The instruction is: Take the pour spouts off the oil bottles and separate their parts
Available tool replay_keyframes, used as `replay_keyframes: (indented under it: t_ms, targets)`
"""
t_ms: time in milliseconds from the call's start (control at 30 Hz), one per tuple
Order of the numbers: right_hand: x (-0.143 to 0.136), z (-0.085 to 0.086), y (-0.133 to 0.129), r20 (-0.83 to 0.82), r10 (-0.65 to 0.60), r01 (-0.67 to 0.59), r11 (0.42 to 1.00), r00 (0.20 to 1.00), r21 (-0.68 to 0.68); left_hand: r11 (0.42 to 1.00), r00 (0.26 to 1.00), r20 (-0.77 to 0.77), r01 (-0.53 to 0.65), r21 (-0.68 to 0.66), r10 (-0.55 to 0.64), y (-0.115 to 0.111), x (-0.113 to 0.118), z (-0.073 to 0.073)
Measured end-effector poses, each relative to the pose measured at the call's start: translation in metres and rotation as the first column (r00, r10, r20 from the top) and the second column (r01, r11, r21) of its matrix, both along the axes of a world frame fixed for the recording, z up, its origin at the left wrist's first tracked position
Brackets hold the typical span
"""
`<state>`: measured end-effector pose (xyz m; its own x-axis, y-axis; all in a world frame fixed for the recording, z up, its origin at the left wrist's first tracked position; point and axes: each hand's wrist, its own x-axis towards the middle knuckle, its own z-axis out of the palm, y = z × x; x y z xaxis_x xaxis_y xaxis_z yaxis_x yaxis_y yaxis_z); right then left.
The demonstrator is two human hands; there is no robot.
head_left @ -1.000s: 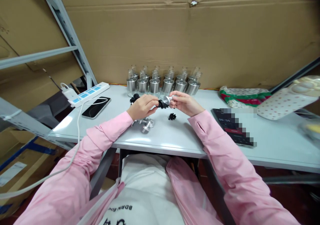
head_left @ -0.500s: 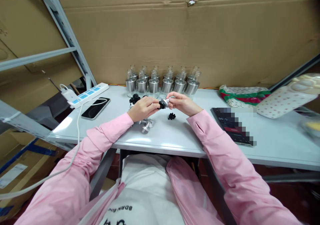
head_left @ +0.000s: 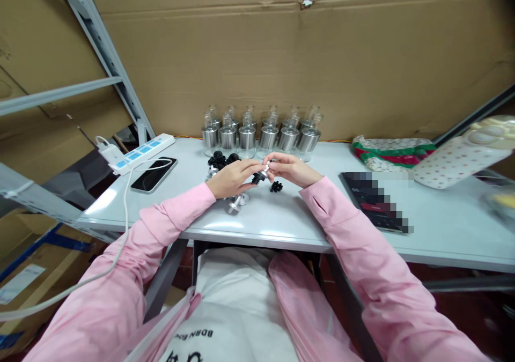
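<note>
Between my two hands, above the table (head_left: 281,217), is a silver bottle stopper (head_left: 261,176) with a ribbed black lower part. My left hand (head_left: 234,178) is closed on its black end, with the fingers partly hiding it. The fingertips of my right hand (head_left: 294,170) pinch the silver end. Small black ribbed pieces (head_left: 276,186) lie in a cluster below my right hand. More silver stopper parts (head_left: 234,206) lie below my left hand, and a pile of black round parts (head_left: 218,159) sits behind it.
Two rows of glass bottles with metal sleeves (head_left: 269,137) stand along the cardboard wall (head_left: 257,56). A phone (head_left: 155,175) and a power strip (head_left: 140,153) are on the left. At the right lie a dark screen device (head_left: 370,201), a patterned cloth (head_left: 390,155) and a dotted white object (head_left: 450,155).
The stopper has tilted, its black end now lower and pointing down to the left. My right fingers have shifted slightly left over the silver end, and my hands are closer together.
</note>
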<state>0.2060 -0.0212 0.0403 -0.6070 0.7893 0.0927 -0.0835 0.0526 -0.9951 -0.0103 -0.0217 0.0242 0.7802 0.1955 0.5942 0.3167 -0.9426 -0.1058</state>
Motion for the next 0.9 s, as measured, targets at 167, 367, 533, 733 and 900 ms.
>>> replay_keyframes:
  t_ms: [167,367,533,733,900]
  targets:
    - [-0.0023,-0.001,-0.0011,0.024,0.006,-0.006,1.0,1.0,-0.003,1.0,0.998,-0.063,0.003,0.004,-0.003,-0.0017,0.0003,0.0022]
    - [-0.0052,0.0035,-0.0057,0.026,-0.01,0.009,1.0,1.0,0.002,0.998,0.992,-0.127,0.001,-0.064,-0.009,-0.0016,-0.0013,0.0069]
    - [-0.0067,0.0043,-0.0065,0.01,-0.02,0.02,1.0,1.0,0.008,0.999,0.995,-0.101,0.014,-0.035,-0.018,-0.001,-0.0017,0.0067]
    - [-0.0071,0.0035,-0.007,-0.014,-0.05,0.051,0.999,0.999,0.011,1.0,0.997,-0.082,0.006,-0.011,-0.006,-0.0015,-0.0017,0.0078]
    - [-0.0068,0.0031,-0.0065,-0.015,-0.071,0.072,0.997,0.997,0.016,0.999,0.996,-0.083,-0.032,-0.009,0.032,-0.0018,-0.0017,0.0096]
